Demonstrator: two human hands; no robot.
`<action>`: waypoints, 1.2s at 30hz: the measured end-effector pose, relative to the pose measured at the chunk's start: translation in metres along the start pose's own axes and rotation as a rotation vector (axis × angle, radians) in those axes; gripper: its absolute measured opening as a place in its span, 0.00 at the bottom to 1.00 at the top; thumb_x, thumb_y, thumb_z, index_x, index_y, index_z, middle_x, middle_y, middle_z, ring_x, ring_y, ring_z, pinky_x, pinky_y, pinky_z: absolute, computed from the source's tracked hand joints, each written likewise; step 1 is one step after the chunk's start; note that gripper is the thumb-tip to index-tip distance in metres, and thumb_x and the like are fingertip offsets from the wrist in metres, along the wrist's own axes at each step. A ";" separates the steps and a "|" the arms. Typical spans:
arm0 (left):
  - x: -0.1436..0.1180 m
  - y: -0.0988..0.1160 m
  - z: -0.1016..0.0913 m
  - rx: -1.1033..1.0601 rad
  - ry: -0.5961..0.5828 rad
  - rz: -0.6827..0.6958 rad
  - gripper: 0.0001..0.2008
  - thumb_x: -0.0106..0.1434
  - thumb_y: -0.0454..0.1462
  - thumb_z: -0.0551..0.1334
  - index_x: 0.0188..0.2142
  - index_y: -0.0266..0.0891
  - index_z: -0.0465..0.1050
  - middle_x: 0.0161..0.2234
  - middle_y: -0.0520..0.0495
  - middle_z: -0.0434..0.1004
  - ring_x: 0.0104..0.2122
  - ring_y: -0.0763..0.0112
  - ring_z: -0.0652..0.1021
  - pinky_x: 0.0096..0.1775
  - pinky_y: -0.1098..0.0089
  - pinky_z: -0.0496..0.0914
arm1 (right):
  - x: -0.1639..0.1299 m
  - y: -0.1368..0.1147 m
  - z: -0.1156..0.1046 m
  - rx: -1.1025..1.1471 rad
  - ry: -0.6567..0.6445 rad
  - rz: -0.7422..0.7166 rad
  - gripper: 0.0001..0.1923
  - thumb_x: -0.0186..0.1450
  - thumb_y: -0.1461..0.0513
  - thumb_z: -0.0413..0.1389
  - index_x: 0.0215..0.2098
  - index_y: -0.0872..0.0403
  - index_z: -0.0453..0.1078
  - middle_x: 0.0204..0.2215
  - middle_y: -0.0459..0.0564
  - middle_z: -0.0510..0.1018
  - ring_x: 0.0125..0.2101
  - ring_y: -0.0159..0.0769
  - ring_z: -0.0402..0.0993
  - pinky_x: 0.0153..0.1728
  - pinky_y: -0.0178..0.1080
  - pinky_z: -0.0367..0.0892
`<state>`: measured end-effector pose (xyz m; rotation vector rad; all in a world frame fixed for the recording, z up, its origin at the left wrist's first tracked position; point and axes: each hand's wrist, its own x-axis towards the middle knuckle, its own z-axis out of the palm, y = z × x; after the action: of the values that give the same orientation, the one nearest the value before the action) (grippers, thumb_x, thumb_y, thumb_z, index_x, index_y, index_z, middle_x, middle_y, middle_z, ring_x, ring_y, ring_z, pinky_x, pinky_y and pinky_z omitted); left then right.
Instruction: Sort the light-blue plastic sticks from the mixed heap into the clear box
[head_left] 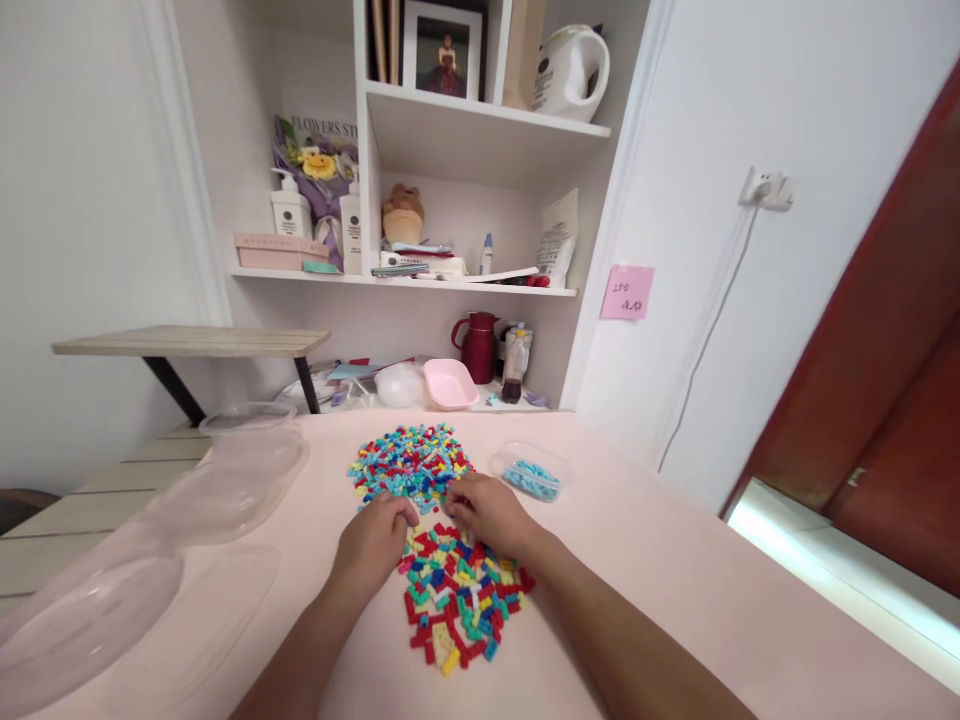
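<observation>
Two heaps of small coloured toy bricks lie on the pale pink table. The far heap (409,460) is mixed and has many light blue bricks; the near heap (457,600) shows red, yellow, green, white and blue. My left hand (379,540) is at the left edge, between the heaps, its fingers curled together. Across from it, my right hand (491,512) bends over the right side of the gap, fingers curled down and closed. Whatever is between the fingertips of either hand is hidden. Beside my right hand, a clear plastic tub (532,470) holds light blue bricks.
Clear plastic containers (232,490) stand along the table's left side, with a clear lid (202,620) near them. At the back are a pink basin (450,384), a dark red jug (478,347) and a bottle of dark liquid (515,370). Shelves (465,130) rise behind.
</observation>
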<state>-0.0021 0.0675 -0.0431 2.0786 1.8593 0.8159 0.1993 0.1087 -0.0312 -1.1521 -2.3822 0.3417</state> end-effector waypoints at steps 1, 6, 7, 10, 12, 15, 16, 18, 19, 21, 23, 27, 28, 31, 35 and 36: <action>0.000 0.001 0.000 -0.004 0.008 0.003 0.17 0.61 0.30 0.49 0.32 0.44 0.76 0.38 0.50 0.76 0.37 0.71 0.76 0.40 0.71 0.67 | 0.000 0.001 0.000 0.008 -0.002 0.012 0.09 0.62 0.67 0.52 0.31 0.51 0.73 0.31 0.45 0.77 0.34 0.32 0.70 0.36 0.31 0.60; 0.001 0.003 0.002 -0.012 0.065 0.007 0.21 0.66 0.33 0.45 0.52 0.43 0.69 0.50 0.44 0.72 0.48 0.67 0.73 0.47 0.68 0.67 | -0.001 0.001 0.006 -0.020 0.068 -0.002 0.15 0.65 0.66 0.50 0.46 0.47 0.73 0.41 0.48 0.76 0.40 0.35 0.71 0.41 0.34 0.62; 0.001 0.002 0.003 -0.008 0.058 0.006 0.21 0.66 0.33 0.45 0.54 0.42 0.68 0.50 0.43 0.71 0.48 0.66 0.73 0.47 0.67 0.67 | 0.000 0.001 0.008 -0.039 0.061 -0.014 0.16 0.65 0.65 0.50 0.47 0.47 0.73 0.42 0.49 0.76 0.41 0.35 0.71 0.42 0.34 0.62; -0.003 0.002 0.003 0.007 0.006 0.023 0.19 0.65 0.33 0.48 0.50 0.43 0.72 0.47 0.44 0.73 0.46 0.66 0.75 0.45 0.68 0.67 | 0.000 0.000 0.009 -0.080 0.018 -0.028 0.16 0.64 0.64 0.52 0.49 0.48 0.73 0.42 0.50 0.75 0.42 0.37 0.71 0.44 0.35 0.63; -0.008 0.004 0.001 0.043 -0.027 0.067 0.19 0.64 0.32 0.49 0.47 0.44 0.75 0.45 0.44 0.73 0.45 0.65 0.74 0.46 0.67 0.67 | -0.001 -0.001 0.007 -0.088 0.004 -0.015 0.16 0.63 0.64 0.54 0.49 0.49 0.73 0.42 0.51 0.75 0.41 0.37 0.71 0.43 0.36 0.63; -0.018 0.013 -0.003 0.146 -0.076 0.148 0.19 0.65 0.33 0.47 0.46 0.43 0.75 0.44 0.43 0.74 0.46 0.62 0.73 0.46 0.64 0.66 | -0.002 -0.001 0.002 -0.066 -0.006 -0.015 0.12 0.63 0.64 0.54 0.43 0.50 0.75 0.39 0.49 0.75 0.39 0.36 0.70 0.41 0.35 0.62; -0.022 0.017 -0.005 0.173 -0.095 0.156 0.20 0.66 0.33 0.46 0.48 0.44 0.74 0.44 0.44 0.75 0.46 0.61 0.73 0.46 0.63 0.66 | -0.002 -0.002 0.000 -0.050 -0.012 -0.027 0.10 0.64 0.64 0.53 0.40 0.50 0.75 0.37 0.49 0.75 0.39 0.35 0.70 0.41 0.35 0.62; -0.028 0.025 -0.006 0.192 -0.111 0.150 0.20 0.66 0.33 0.46 0.51 0.43 0.71 0.46 0.43 0.74 0.47 0.61 0.72 0.47 0.63 0.65 | -0.002 -0.002 -0.002 -0.017 -0.024 -0.057 0.08 0.65 0.63 0.52 0.34 0.51 0.75 0.34 0.47 0.76 0.37 0.34 0.70 0.40 0.34 0.62; -0.030 0.028 -0.006 0.194 -0.117 0.149 0.21 0.65 0.33 0.47 0.53 0.43 0.70 0.47 0.43 0.74 0.48 0.61 0.72 0.48 0.63 0.65 | -0.002 -0.002 -0.002 -0.004 -0.024 -0.066 0.09 0.65 0.63 0.52 0.33 0.51 0.74 0.33 0.47 0.75 0.37 0.34 0.70 0.40 0.34 0.62; -0.031 0.031 -0.004 0.177 -0.112 0.148 0.22 0.65 0.32 0.48 0.56 0.43 0.66 0.49 0.43 0.72 0.49 0.61 0.72 0.49 0.63 0.65 | -0.002 -0.001 0.000 0.013 0.003 -0.056 0.09 0.66 0.63 0.51 0.33 0.52 0.74 0.33 0.47 0.75 0.37 0.33 0.70 0.40 0.33 0.62; -0.030 0.030 -0.002 0.135 -0.080 0.134 0.23 0.64 0.32 0.48 0.58 0.43 0.64 0.50 0.43 0.71 0.50 0.62 0.71 0.50 0.64 0.64 | -0.001 0.001 0.003 0.024 0.044 -0.024 0.09 0.66 0.64 0.51 0.37 0.51 0.74 0.37 0.48 0.75 0.38 0.34 0.70 0.40 0.33 0.62; -0.022 0.018 -0.001 0.011 0.052 0.015 0.21 0.65 0.31 0.47 0.54 0.43 0.68 0.49 0.44 0.72 0.48 0.66 0.73 0.48 0.67 0.66 | 0.001 0.005 0.009 0.024 0.070 0.007 0.13 0.65 0.65 0.51 0.44 0.47 0.73 0.41 0.48 0.76 0.40 0.35 0.71 0.42 0.35 0.63; -0.020 0.015 -0.002 -0.018 0.080 -0.012 0.20 0.65 0.30 0.47 0.51 0.43 0.70 0.49 0.44 0.72 0.48 0.66 0.74 0.48 0.68 0.67 | 0.001 0.005 0.010 0.019 0.074 0.011 0.14 0.65 0.65 0.51 0.45 0.47 0.73 0.42 0.48 0.76 0.41 0.35 0.71 0.42 0.35 0.63; -0.014 0.007 -0.002 -0.077 0.119 -0.049 0.18 0.64 0.29 0.48 0.43 0.42 0.74 0.46 0.45 0.74 0.46 0.68 0.75 0.47 0.69 0.67 | 0.002 0.005 0.013 -0.014 0.092 0.030 0.14 0.66 0.65 0.50 0.46 0.46 0.73 0.42 0.48 0.76 0.41 0.35 0.72 0.42 0.35 0.63; -0.007 0.002 0.000 -0.122 0.137 -0.081 0.15 0.62 0.30 0.51 0.35 0.42 0.77 0.41 0.48 0.78 0.42 0.70 0.77 0.44 0.71 0.68 | 0.006 0.001 0.015 -0.103 0.087 0.064 0.13 0.66 0.64 0.51 0.43 0.46 0.75 0.41 0.48 0.77 0.41 0.36 0.72 0.40 0.34 0.63; -0.006 0.001 0.000 -0.140 0.142 -0.092 0.15 0.62 0.30 0.51 0.34 0.43 0.77 0.40 0.49 0.79 0.42 0.70 0.77 0.43 0.72 0.68 | 0.007 0.001 0.016 -0.122 0.089 0.077 0.13 0.66 0.64 0.51 0.43 0.46 0.75 0.40 0.48 0.78 0.40 0.36 0.73 0.39 0.34 0.63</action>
<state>-0.0013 0.0613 -0.0442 1.8802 1.8930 1.0627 0.1881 0.1146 -0.0430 -1.2889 -2.3124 0.1681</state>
